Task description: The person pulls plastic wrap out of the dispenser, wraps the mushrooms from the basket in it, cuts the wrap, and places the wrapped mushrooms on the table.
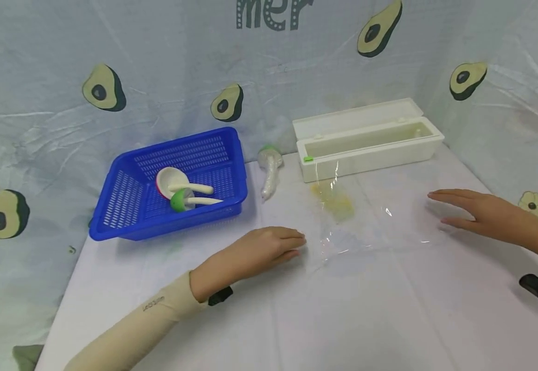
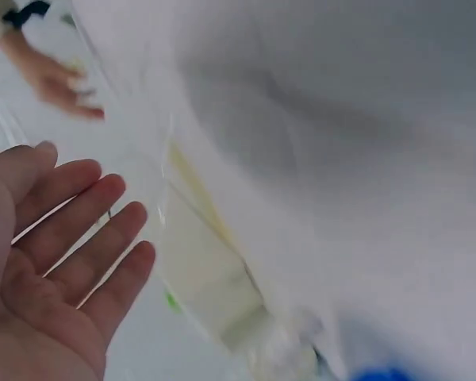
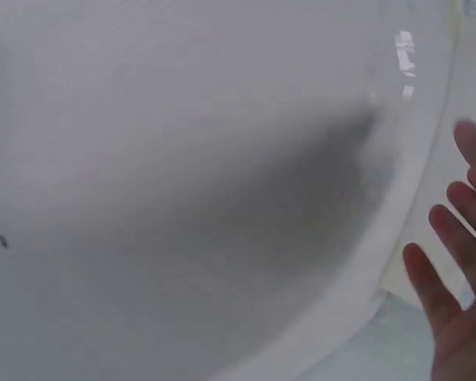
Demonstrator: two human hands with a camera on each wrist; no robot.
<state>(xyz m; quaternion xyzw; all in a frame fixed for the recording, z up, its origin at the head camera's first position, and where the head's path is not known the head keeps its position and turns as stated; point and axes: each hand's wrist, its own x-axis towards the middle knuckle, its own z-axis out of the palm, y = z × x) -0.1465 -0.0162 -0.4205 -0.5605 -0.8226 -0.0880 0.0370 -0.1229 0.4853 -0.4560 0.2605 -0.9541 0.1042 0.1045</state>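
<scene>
A sheet of clear plastic film lies on the white table, its glossy edges catching the light. My left hand is just left of the film, fingers extended and holding nothing. Beyond the film's right end is my right hand, its thumb and fingers apart. Both wrist views show spread fingers, on the left hand and the right hand, with nothing in either palm. Behind the film stands a long white box, its lid raised, with a small green piece at its front left corner.
A blue basket at the left holds a white ladle and a green-headed one. Between basket and box lies a film-wrapped ladle-shaped item. A yellowish patch shows near the film. Avocado-print cloth hangs behind.
</scene>
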